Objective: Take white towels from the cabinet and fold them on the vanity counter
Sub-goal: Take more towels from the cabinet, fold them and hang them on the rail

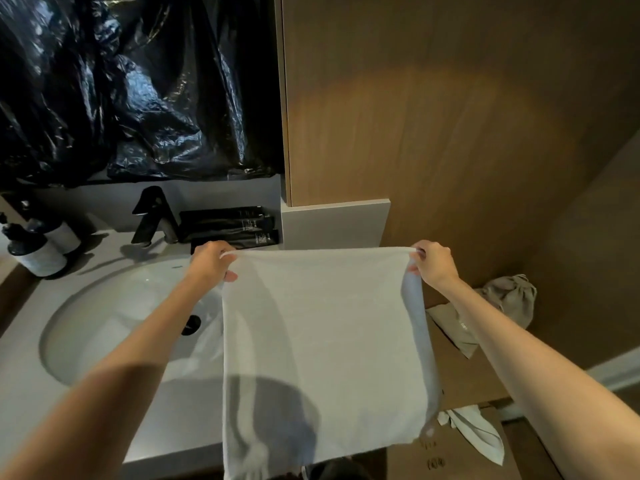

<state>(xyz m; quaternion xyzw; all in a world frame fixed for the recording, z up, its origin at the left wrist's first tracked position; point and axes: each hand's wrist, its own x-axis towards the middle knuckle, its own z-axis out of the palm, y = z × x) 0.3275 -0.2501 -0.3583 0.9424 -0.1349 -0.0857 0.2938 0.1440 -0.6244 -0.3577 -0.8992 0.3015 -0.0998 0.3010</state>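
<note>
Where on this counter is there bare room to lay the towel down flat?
The bare patch is the near counter strip between the sink and the front edge, under the towel. The back is crowded: faucet, black tubes, two bottles at far left.

White towel (pixel 322 341), black faucet (pixel 154 216), brown wood cabinet (pixel 450 116)

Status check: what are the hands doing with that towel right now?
Left hand and right hand each pinch a top corner. White towel held up, spread, unfolded. Sink beside it; nothing blocking.
</note>
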